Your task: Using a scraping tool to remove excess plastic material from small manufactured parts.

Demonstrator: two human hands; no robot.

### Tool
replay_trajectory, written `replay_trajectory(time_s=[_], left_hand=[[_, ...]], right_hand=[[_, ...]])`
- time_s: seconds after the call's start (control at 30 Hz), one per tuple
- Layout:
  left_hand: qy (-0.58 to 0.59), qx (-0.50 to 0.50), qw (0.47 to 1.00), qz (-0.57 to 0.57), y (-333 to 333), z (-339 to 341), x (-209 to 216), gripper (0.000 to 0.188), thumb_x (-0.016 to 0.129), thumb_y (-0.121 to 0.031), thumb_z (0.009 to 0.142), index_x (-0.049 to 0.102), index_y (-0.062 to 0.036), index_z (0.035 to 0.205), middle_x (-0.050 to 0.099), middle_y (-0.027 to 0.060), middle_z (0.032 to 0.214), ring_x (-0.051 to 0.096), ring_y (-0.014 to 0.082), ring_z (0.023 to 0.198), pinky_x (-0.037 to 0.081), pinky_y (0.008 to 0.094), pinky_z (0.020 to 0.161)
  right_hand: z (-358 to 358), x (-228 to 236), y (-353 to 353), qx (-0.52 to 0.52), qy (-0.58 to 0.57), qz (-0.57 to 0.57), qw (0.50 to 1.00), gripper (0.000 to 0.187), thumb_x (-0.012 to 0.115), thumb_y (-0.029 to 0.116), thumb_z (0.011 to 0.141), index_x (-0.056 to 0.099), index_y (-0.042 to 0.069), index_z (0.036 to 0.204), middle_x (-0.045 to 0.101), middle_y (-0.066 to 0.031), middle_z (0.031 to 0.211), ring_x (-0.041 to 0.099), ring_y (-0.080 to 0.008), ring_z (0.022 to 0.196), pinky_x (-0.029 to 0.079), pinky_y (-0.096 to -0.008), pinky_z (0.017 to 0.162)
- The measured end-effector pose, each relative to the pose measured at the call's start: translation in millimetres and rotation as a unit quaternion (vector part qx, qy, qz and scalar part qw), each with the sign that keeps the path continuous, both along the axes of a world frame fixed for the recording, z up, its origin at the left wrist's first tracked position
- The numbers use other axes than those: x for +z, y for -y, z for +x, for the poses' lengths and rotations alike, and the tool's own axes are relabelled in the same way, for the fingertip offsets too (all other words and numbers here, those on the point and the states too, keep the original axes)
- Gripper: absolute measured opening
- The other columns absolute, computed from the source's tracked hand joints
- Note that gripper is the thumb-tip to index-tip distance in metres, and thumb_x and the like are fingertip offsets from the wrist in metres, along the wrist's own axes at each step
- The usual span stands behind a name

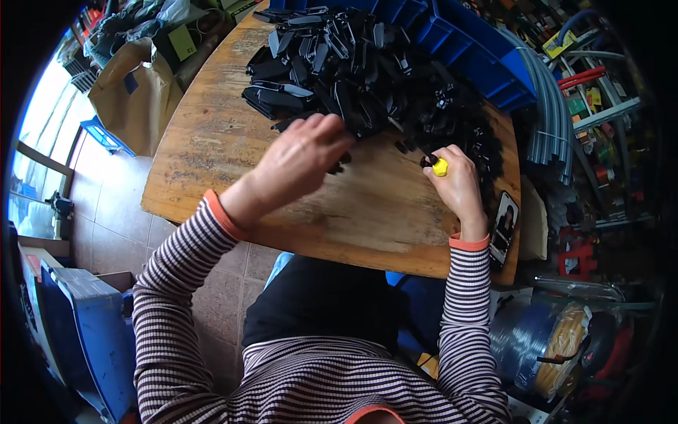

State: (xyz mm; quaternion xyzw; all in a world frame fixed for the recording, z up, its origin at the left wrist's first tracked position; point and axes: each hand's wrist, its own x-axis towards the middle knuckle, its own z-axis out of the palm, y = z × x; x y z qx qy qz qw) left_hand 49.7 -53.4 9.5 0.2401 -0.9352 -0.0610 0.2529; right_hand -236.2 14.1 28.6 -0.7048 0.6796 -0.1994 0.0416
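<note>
My right hand (458, 185) is closed round the yellow-and-black handle of a screwdriver (439, 167). Its thin shaft slants away toward the heap and is hard to make out against the dark parts. My left hand (300, 161) hovers at the heap's near edge, its fingers bent and smeared by motion. Whether it holds anything is hidden. A heap of black plastic parts (332, 60) covers the far half of the wooden table (205, 141). Small black pieces (340, 167) show just beside my left fingers.
Blue plastic bins (487, 60) stand behind the heap. A phone (504, 225) with its screen lit lies at the table's right edge. Grey hoses (551, 113) and crowded shelves are on the right. A brown paper bag (134, 95) and a blue crate (95, 339) are on the left.
</note>
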Motion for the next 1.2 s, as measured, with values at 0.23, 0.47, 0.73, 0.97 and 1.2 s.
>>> replay_trajectory(time_s=[0.23, 0.47, 0.73, 0.97, 1.2], left_hand=[[0.053, 0.025, 0.995, -0.083, 12.4, 7.7, -1.5, 0.035, 0.058, 0.001, 0.075, 0.061, -0.0047, 0.109, 0.052, 0.0088, 0.098, 0.052, 0.0242, 0.092, 0.045, 0.0340, 0.077], [0.017, -0.004, 1.000, 0.000, -1.0, 21.7, -1.2, 0.033, 0.060, 0.000, 0.074, 0.060, -0.0052, 0.107, 0.052, 0.0078, 0.097, 0.052, 0.0222, 0.092, 0.046, 0.0340, 0.075], [0.134, -0.067, 0.965, -0.217, -64.4, -56.6, -9.3, 0.028, 0.059, -0.013, 0.079, 0.061, -0.0076, 0.106, 0.054, 0.0111, 0.106, 0.054, 0.0231, 0.096, 0.049, 0.0338, 0.076], [-0.033, -0.142, 0.988, -0.044, -39.0, -39.1, 3.7, 0.030, 0.060, -0.013, 0.076, 0.062, -0.0040, 0.105, 0.055, 0.0095, 0.102, 0.056, 0.0232, 0.091, 0.049, 0.0319, 0.079], [-0.016, -0.168, 0.983, 0.073, -49.4, -53.5, -4.1, 0.032, 0.062, -0.007, 0.074, 0.060, -0.0005, 0.105, 0.056, 0.0136, 0.109, 0.058, 0.0267, 0.095, 0.051, 0.0351, 0.082]], right_hand=[[2.1, 10.8, -12.9, -0.049, 0.087, -0.050, 0.994, 0.020, 0.074, 0.008, 0.079, 0.062, -0.002, 0.092, 0.066, -0.0132, 0.079, 0.065, -0.0207, 0.070, 0.049, -0.0290, 0.065], [12.0, 20.7, -36.2, -0.008, 0.110, -0.077, 0.991, 0.020, 0.075, 0.009, 0.078, 0.060, -0.001, 0.088, 0.063, -0.0161, 0.069, 0.066, -0.0271, 0.062, 0.049, -0.0315, 0.056], [22.5, -1.1, -27.2, 0.037, 0.075, -0.025, 0.996, 0.016, 0.074, 0.008, 0.079, 0.061, -0.001, 0.084, 0.063, -0.0153, 0.068, 0.065, -0.0262, 0.062, 0.048, -0.0316, 0.055], [16.1, 4.9, -32.2, 0.039, 0.144, -0.022, 0.989, 0.014, 0.071, 0.006, 0.080, 0.061, -0.001, 0.086, 0.064, -0.0169, 0.070, 0.066, -0.0296, 0.063, 0.049, -0.0327, 0.057], [27.0, 5.1, -25.9, 0.052, 0.179, -0.043, 0.982, 0.014, 0.071, 0.005, 0.079, 0.062, -0.001, 0.087, 0.066, -0.0149, 0.073, 0.066, -0.0258, 0.064, 0.050, -0.0309, 0.058]])
